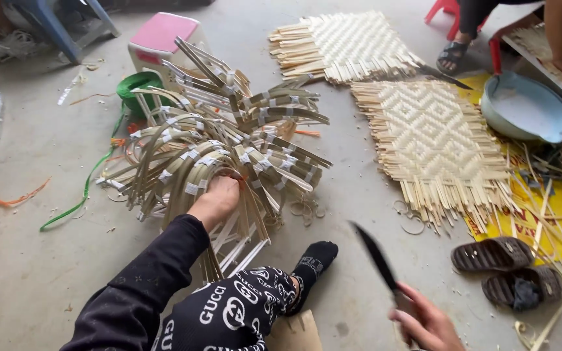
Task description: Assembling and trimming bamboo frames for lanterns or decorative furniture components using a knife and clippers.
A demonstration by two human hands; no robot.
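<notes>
My left hand [218, 198] reaches forward and grips into a large pile of curved bamboo strip bundles [229, 136], each bound with pale tape. My right hand [424, 322] at the bottom right holds a dark long-bladed knife [373, 253], its tip pointing up and left, apart from the pile. My knee in black printed trousers and my foot in a black sock [313, 260] lie between the two hands on the concrete floor.
Two woven bamboo mats [352, 42] [434, 140] lie ahead on the right. A pale blue basin [528, 107], brown sandals [495, 253], a pink-topped stool [160, 36] and a green strap roll [136, 88] sit around. Another person [554, 39] sits at the top right.
</notes>
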